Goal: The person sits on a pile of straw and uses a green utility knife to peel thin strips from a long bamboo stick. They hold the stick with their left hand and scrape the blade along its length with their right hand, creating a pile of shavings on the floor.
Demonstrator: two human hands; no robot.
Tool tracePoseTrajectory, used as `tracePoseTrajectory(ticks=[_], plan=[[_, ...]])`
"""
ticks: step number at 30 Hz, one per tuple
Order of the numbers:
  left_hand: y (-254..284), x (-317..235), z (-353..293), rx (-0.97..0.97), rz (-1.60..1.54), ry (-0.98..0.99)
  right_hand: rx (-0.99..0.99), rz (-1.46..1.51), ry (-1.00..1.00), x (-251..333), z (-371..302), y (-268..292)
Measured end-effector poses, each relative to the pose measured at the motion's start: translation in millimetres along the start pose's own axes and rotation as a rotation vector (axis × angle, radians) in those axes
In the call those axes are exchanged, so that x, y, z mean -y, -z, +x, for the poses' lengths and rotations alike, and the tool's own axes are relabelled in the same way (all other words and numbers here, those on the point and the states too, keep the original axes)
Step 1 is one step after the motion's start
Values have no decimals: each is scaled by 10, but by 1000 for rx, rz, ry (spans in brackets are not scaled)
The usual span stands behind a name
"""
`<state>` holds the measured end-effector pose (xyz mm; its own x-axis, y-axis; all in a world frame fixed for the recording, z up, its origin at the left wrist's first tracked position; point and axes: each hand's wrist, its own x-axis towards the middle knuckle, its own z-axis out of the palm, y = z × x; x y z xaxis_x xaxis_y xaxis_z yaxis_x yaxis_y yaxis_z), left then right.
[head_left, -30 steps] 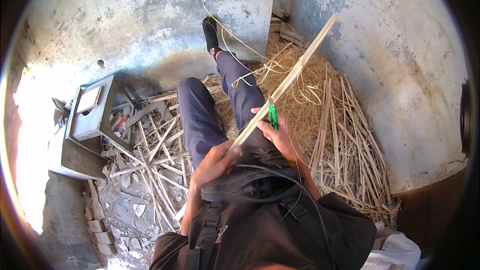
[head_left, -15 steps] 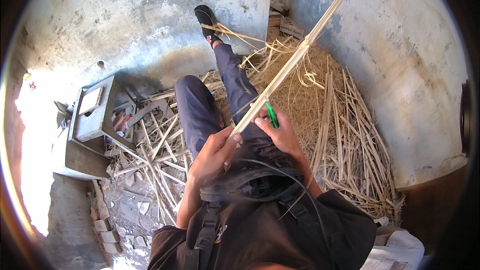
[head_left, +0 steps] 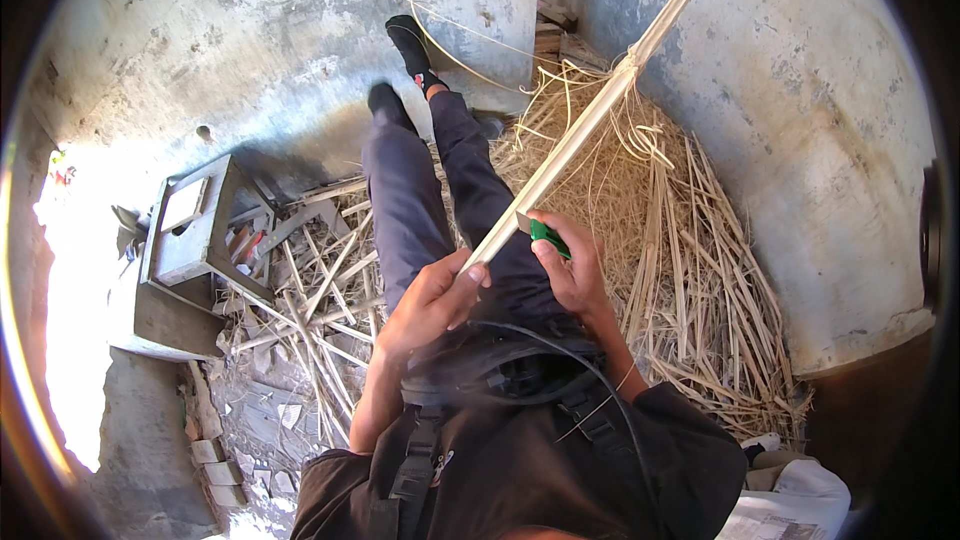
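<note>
My left hand is closed round the near end of a long pale bamboo strip, which slants up and away to the right. Thin curled shavings hang from the strip toward its far end. In my right hand is a knife with a green handle. Its short blade lies against the right side of the strip, a little beyond my left hand. Part of the knife handle is hidden by my fingers.
Long split strips and a heap of fine shavings cover the floor at right. A wooden box stands at left among loose sticks. My outstretched legs reach toward the worn wall; another wall rises at right.
The strip's far end has shifted up and right. My right hand and knife have moved slightly right, with the blade now showing. My bent left leg has straightened toward the wall.
</note>
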<state>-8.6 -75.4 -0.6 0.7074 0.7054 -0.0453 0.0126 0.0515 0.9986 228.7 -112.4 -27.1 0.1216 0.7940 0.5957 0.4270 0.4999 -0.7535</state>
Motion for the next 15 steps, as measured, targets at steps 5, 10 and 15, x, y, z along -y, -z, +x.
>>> tracePoseTrajectory(ticks=[5, 10, 15], plan=[[-42, -40, -63, -18, 14, -10, -6, -93, 35, 124, 1, 67], [-80, -51, -105, -20, 28, -10, -40, -140, 68, 132, -15, 71], [-92, -51, -145, -53, 90, 1, -30, -180, 123, 174, 9, 85]])
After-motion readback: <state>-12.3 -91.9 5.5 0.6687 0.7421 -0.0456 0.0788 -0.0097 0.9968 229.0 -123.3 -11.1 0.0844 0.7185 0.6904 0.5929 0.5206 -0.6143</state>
